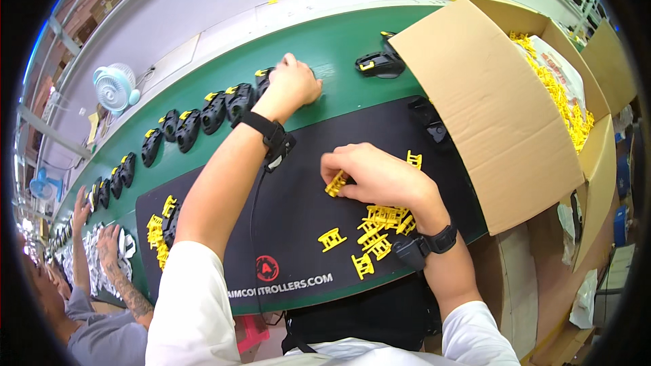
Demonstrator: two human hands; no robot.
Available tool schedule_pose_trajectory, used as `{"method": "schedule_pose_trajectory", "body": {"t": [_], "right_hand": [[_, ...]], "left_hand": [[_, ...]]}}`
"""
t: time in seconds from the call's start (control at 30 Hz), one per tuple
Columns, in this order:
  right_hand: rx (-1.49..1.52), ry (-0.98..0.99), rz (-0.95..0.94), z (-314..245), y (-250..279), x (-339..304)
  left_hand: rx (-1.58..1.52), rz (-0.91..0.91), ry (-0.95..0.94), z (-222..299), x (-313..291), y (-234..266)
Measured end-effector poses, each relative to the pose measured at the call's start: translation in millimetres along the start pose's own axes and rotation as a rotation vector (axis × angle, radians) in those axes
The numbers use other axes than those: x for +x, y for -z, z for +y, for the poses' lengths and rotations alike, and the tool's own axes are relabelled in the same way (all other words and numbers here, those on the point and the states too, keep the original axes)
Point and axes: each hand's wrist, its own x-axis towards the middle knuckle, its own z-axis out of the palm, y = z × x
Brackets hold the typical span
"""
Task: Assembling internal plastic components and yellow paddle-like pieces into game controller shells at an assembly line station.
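Observation:
My left hand (pixel 293 85) reaches to the far side of the bench, its fingers curled over a black plastic shell, mostly hidden beneath it. That hand is at the right end of a row of black mouse-shaped shells (pixel 213 112), several with a yellow piece at the top. Over the dark mat (pixel 285 210), my right hand (pixel 380 175) pinches a small yellow plastic clip (pixel 336 184) between thumb and fingers. Just below its wrist lies a loose pile of similar yellow clips (pixel 385 217), and one single clip (pixel 331 239) rests apart to the left.
A large cardboard box (pixel 495 122) full of yellow clips (pixel 573 118) stands at the right. Black shells (pixel 380 64) lie beside it. More clips (pixel 157 240) sit at the mat's left edge. At left, a co-worker's hand (pixel 108 247) is over pale parts; a fan (pixel 115 87) stands behind.

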Motion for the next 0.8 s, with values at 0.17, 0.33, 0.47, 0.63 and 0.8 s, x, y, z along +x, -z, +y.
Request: {"method": "schedule_pose_trajectory", "body": {"t": [0.17, 0.33, 0.47, 0.63, 0.8], "right_hand": [[0.423, -0.110, 0.477, 7.8, 11.7, 0.1], [0.680, -0.134, 0.940, 18.2, 6.8, 11.7], [0.356, -0.109, 1.162, 25.8, 17.3, 6.5], [0.250, 0.143, 0.976, 21.1, 17.1, 11.7], [0.476, 0.063, 0.813, 0.0, -9.1, 20.8]], "left_hand": [[-0.216, 0.221, -0.241, 43.5, 45.0, 16.9], [-0.636, 0.291, -0.552, 56.8, 89.5, -25.7], [-1.181, 0.041, -0.259, 49.7, 27.0, 20.2], [-1.878, -0.382, -0.131, -1.5, -82.3, 16.8], [-2.097, -0.183, -0.467, -12.9, -184.2, -19.8]]}}
